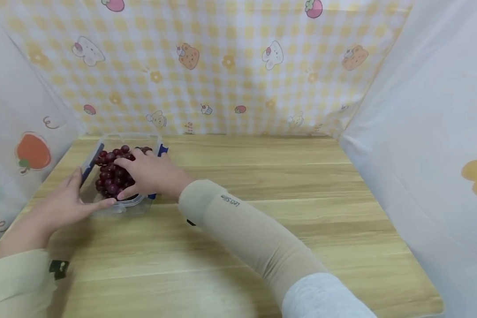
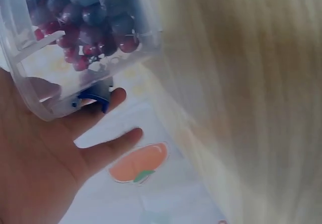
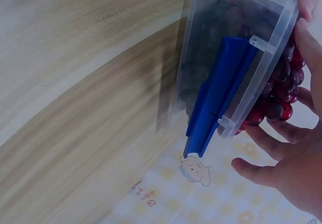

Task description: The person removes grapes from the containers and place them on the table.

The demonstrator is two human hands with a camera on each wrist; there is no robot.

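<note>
Light, evenly spread pressure seemed best for the grapes (image 1: 113, 179), with the box (image 1: 137, 202) braced against sliding. The left hand (image 1: 65, 198), fingers nearly straight, touched the box's left side and near rim; the right hand (image 1: 155, 174), fingers parted and lightly bent, rested on the grapes, any firm grip unclear. Glossy, round and dark red, they sat heaped inside, near the tabletop's (image 1: 302, 176) far left corner.

Printed cloths (image 1: 238, 79) around a wood-grain table (image 1: 282, 176) suggest a booth.

Room behind sleeve (image 1: 254, 240) (container (image 1: 132, 140) left)
</note>
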